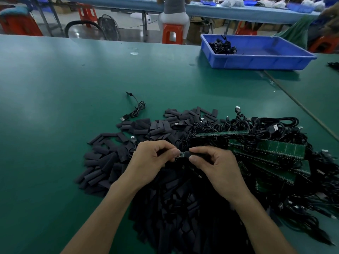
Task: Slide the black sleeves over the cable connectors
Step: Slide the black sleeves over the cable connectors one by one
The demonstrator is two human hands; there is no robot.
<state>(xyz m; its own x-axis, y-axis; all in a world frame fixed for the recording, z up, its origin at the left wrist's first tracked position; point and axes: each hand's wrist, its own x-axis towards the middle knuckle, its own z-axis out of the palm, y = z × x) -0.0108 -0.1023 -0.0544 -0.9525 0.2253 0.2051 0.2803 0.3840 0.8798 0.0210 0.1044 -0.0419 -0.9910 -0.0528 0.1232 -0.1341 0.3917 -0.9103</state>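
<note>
- Over the middle of the green tabletop (55,107), both hands meet just above the heap.
- L hand (152,162): thumb & forefinger pinch the cable connector (180,154), grip tight on its left end.
- R hand (218,167): grip pinches a black sleeve (194,154), its end right up against the connector. Can't tell how far it's on.
- Under the hands: big pile of loose black sleeves (128,143), spreading left & toward the person.
- On the right: tangle of black cables (256,129) w/ green circuit strips (280,149) lying among them.
- One coiled cable (136,110) sits alone beyond the pile.
- Far right: blue tray (256,61), small bunch of cables at its left end.
- Background: someone seated on a red stool (172,35) at another bench.
</note>
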